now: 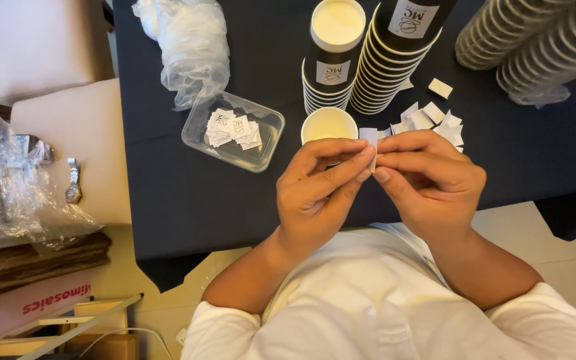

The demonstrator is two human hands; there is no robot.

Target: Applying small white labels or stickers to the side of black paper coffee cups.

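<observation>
My left hand point(321, 193) and my right hand point(428, 180) meet over the near edge of the dark table point(188, 193). Together their fingertips pinch a small white paper sticker point(369, 137). Just behind the hands stands a single black paper cup point(329, 125) with a cream inside. Two stacks of black paper cups point(368, 53) with white labels stand further back. A clear plastic tray point(233, 131) holding several small printed stickers lies to the left of the cup. Loose white backing scraps point(431, 119) lie to the right behind my right hand.
Crumpled clear plastic wrap point(191, 43) lies at the table's back left. More cup stacks point(535, 40) lie tilted at the back right. A beige seat point(81, 147) on the left carries a wristwatch point(73, 180) and a plastic bag point(8, 187). Cardboard boxes point(28, 300) sit on the floor.
</observation>
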